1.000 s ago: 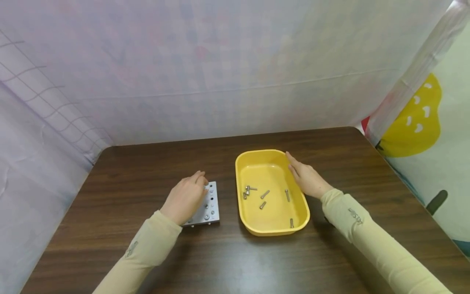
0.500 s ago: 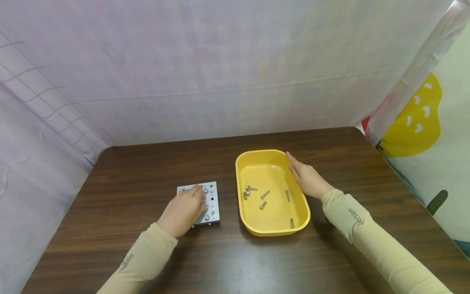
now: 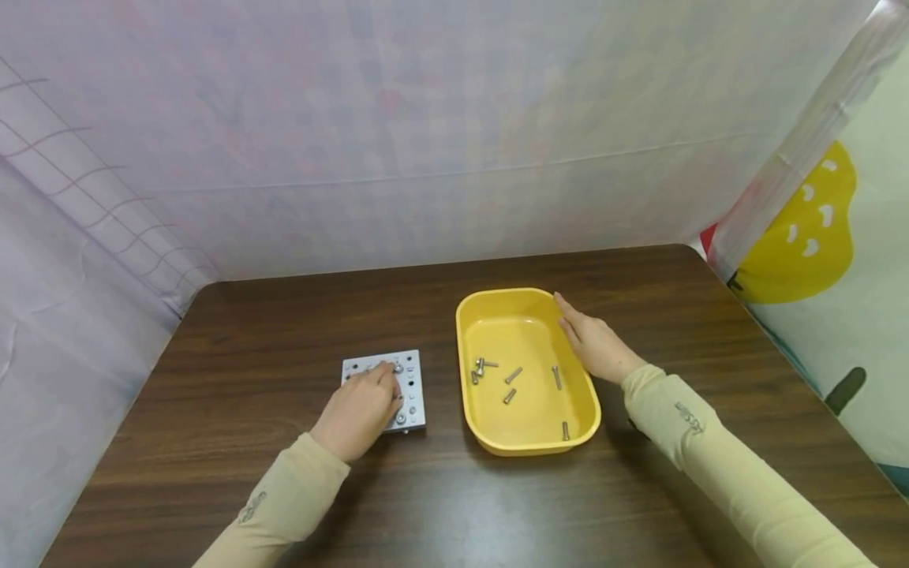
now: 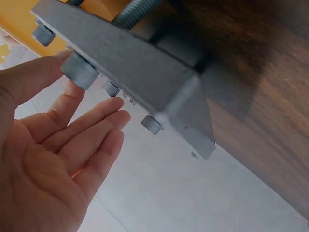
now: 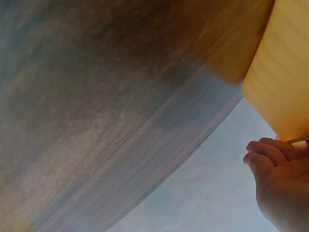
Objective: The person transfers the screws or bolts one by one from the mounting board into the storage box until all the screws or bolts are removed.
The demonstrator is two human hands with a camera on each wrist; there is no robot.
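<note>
A silver metal plate (image 3: 417, 398) with holes and several bolts lies left of the yellow tray (image 3: 525, 451). Over its left part is my left hand (image 3: 358, 414). Thumb and index finger pinch the head of a socket-head bolt (image 4: 79, 71) at the plate's face, as the left wrist view shows; the other fingers stay loosely bent off the plate. Threaded shanks (image 4: 136, 13) stick out from the plate's underside. My right hand (image 3: 600, 349) holds the tray's right rim, thumb on the inner side and fingers outside, partly cut off in the right wrist view.
Loose bolts (image 3: 514, 375) lie scattered inside the tray, several at its left and middle and one (image 3: 565, 431) near the front right corner. Brown wood-grain table (image 3: 234, 355) surrounds both things. A pale curtain (image 3: 454, 142) hangs behind the table's far edge.
My left hand has come down from above the plate's upper edge, nearer to me, and its fingertips now sit lower over the plate. Right hand and tray stay in place.
</note>
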